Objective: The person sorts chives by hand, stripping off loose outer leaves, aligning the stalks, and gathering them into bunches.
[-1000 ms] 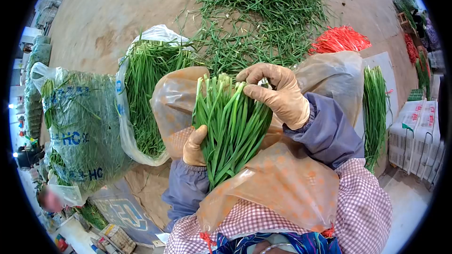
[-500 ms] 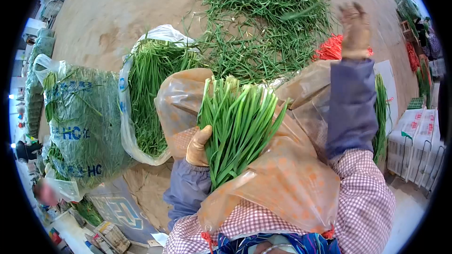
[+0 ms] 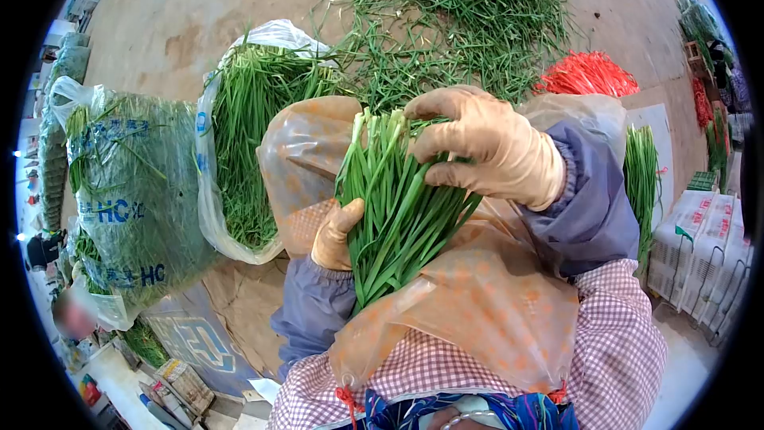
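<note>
A thick bunch of garlic chives (image 3: pixel 398 215) lies over my lap, pale stem ends toward the far side and leaves toward me. My gloved left hand (image 3: pixel 337 235) is wrapped round its left side, the thumb on top and the other fingers hidden below. At the upper right of the bunch is my gloved right hand (image 3: pixel 493 147), its fingers bent over the stem ends and touching them. Part of the stem ends is hidden behind those fingers. Under the bunch is a translucent apron (image 3: pixel 477 295) with orange spots.
Loose greens (image 3: pixel 469 16) are heaped on the floor ahead. An opened plastic bag (image 3: pixel 208 191) of chives and a fuller printed bag (image 3: pixel 143 191) stand left. Red ties (image 3: pixel 589 76) lie right, near another chive bunch (image 3: pixel 641 167). White crates (image 3: pixel 700 247) stand at far right.
My right hand has come back from the far right, where it was stretched out over the red ties, to the stem ends. My left hand still holds the bunch.
</note>
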### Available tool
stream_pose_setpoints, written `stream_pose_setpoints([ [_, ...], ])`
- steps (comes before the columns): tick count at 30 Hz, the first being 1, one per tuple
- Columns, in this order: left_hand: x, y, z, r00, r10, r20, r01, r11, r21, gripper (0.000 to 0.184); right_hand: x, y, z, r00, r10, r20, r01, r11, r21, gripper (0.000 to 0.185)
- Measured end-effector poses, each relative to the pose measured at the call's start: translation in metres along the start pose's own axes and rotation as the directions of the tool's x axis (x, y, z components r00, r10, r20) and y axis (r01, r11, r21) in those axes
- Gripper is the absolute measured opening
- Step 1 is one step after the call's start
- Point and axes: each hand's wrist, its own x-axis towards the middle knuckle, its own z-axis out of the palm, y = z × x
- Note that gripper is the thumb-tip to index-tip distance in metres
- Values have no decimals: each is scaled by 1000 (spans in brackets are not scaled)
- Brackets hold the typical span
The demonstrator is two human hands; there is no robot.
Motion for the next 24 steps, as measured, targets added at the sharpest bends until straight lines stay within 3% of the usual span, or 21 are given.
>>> stream_pose_setpoints([
  [2, 1, 0, 2, 1000, -6, 16, 6, 1000, 4, 63, -3, 0, -1, 992, 125, 32, -129, 955, 265, 19],
  [5, 1, 3, 12, 1000, 30, 9, -30, 995, 96, 61, -7, 0, 18, 971, 231, -63, -171, 854, 491, 19],
  [6, 1, 3, 14, 999, 50, -1, -49, 989, 141, 61, -8, 0, 22, 961, 262, -89, -186, 850, 492, 20],
  [9, 0, 8, 11, 1000, 10, -27, 1, 921, 389, 67, -10, -7, 27, 952, 258, -162, -223, 953, 207, 19],
  [10, 1, 8, 11, 999, 29, -14, -20, 901, 434, 68, -9, -10, 27, 970, 188, -157, -196, 980, -41, 19],
  [13, 6, 4, 12, 996, 77, 35, -83, 825, 559, 71, -11, -3, 35, 990, 62, -130, -103, 937, -334, 19],
  [18, 9, 3, 17, 999, 43, 31, -53, 735, 676, 82, -12, -7, 42, 928, -253, -273, 58, 823, -565, 22],
  [21, 12, -3, 19, 999, 52, 3, -45, 824, 564, 80, -15, 7, 50, 890, -122, -440, -4, 961, -275, 19],
  [22, 11, 0, 16, 999, 38, 2, -31, 791, 611, 78, -13, 9, 52, 834, 1, -552, -23, 999, -33, 12],
  [23, 12, 2, 12, 1000, 24, 11, -25, 749, 662, 77, -12, 4, 59, 731, 267, -628, -113, 955, 274, 8],
  [24, 13, 3, 6, 1000, 12, 19, -22, 705, 709, 76, -12, 8, 55, 677, 415, -608, -103, 871, 480, 8],
])
